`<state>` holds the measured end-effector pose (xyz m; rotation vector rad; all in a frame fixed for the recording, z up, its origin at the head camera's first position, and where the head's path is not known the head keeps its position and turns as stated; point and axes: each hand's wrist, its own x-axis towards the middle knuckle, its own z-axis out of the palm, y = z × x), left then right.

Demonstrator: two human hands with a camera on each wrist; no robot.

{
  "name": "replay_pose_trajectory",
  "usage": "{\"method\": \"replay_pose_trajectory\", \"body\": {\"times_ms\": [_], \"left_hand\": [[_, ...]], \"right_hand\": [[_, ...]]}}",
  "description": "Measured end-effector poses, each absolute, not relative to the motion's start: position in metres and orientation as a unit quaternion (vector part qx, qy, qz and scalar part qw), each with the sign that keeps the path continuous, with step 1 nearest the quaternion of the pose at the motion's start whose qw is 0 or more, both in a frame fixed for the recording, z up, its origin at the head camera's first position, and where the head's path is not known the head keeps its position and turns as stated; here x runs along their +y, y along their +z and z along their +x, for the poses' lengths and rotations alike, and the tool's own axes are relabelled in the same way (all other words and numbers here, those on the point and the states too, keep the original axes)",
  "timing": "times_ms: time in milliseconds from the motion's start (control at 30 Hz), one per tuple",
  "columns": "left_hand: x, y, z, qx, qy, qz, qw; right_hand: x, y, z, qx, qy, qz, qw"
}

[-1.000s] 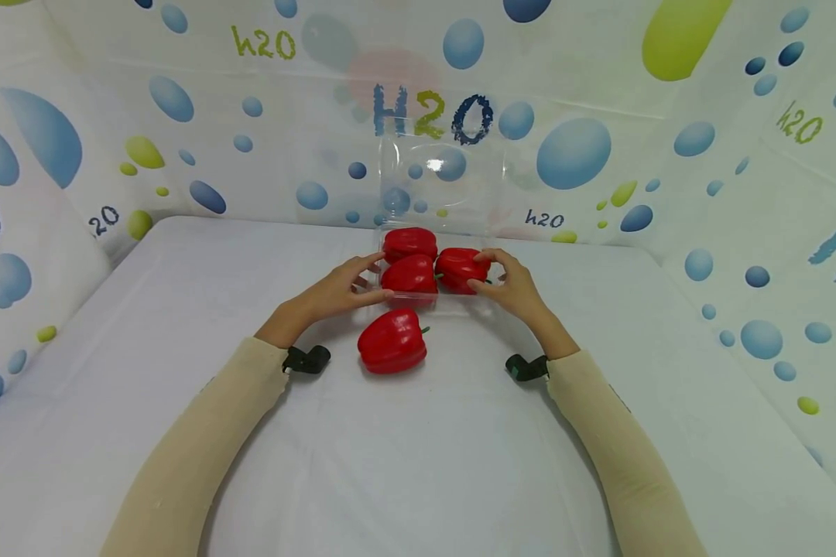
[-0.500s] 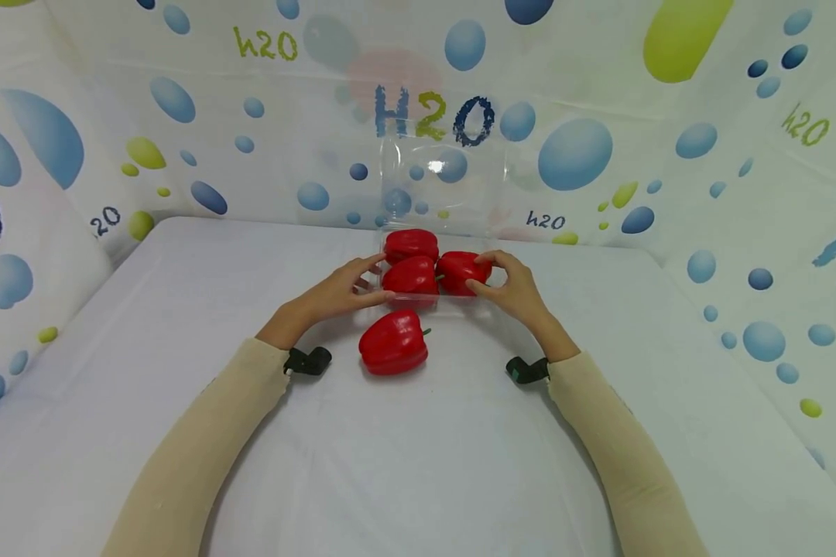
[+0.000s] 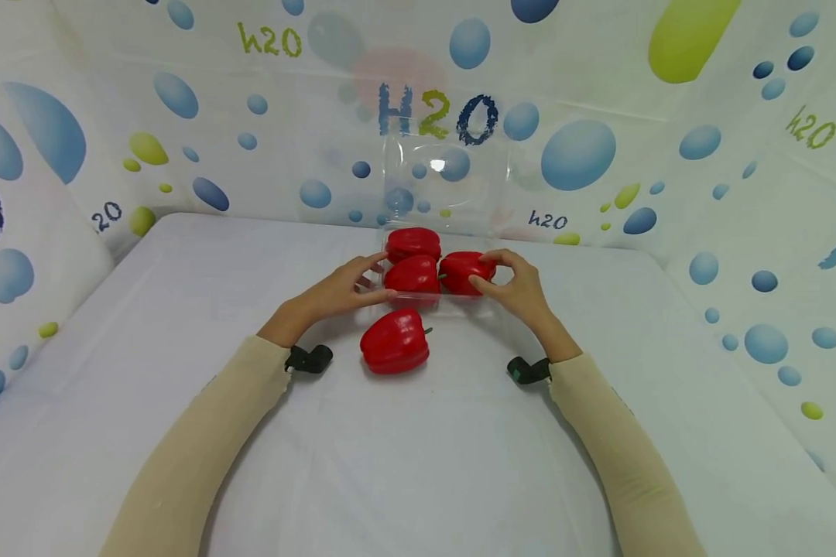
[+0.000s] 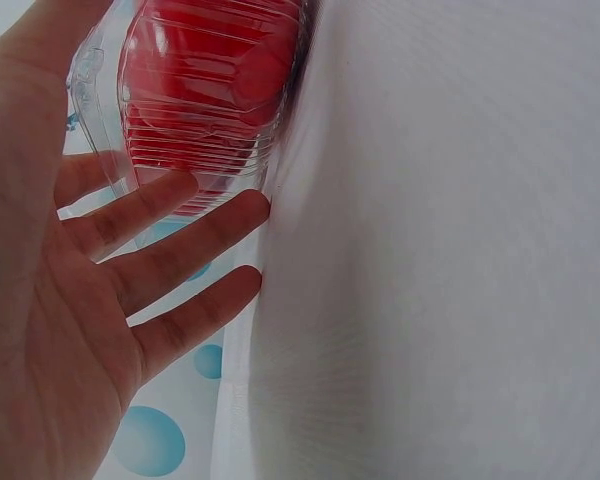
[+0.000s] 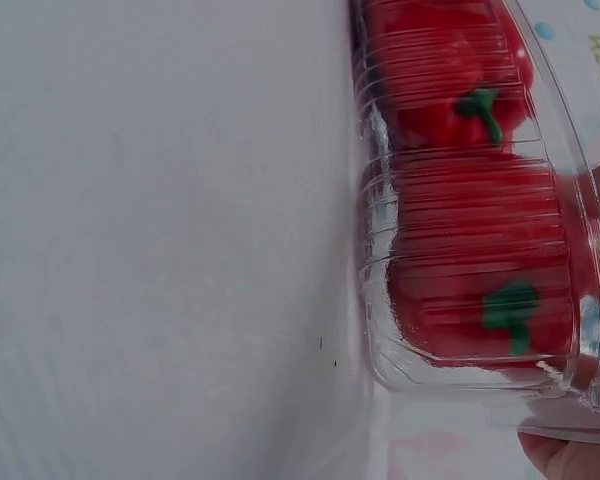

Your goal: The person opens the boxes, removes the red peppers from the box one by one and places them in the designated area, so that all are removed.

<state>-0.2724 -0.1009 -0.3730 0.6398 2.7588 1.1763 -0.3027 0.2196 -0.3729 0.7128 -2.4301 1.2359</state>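
On my feed: right hand (image 3: 519, 289) curled, thumb and finger pinching red pepper (image 3: 460, 271) in clear container's (image 5: 380, 340) front right corner; left hand (image 3: 330, 292) spread, gripping nothing, at left edge.

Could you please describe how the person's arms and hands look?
Both arms wear long, plain beige sleeves: the left sleeve and the right sleeve end at the wrist. Each cuff has a small dark device, on the left and on the right. The left hand and right hand are bare; no gloves show.
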Motion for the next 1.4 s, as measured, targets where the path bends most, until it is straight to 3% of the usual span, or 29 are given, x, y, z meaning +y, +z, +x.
{"method": "replay_pose_trajectory", "body": {"times_ms": [533, 767, 1400], "left_hand": [[-0.100, -0.375, -0.275, 0.898, 0.383, 0.213, 0.038], [-0.099, -0.374, -0.275, 0.900, 0.378, 0.213, 0.038], [-0.100, -0.374, -0.273, 0.897, 0.384, 0.214, 0.039]], "right_hand": [[0.220, -0.370, -0.302, -0.814, 0.474, 0.275, 0.192], [0.211, -0.340, -0.269, -0.808, 0.477, 0.282, 0.200], [0.214, -0.338, -0.271, -0.791, 0.493, 0.298, 0.207]]}}
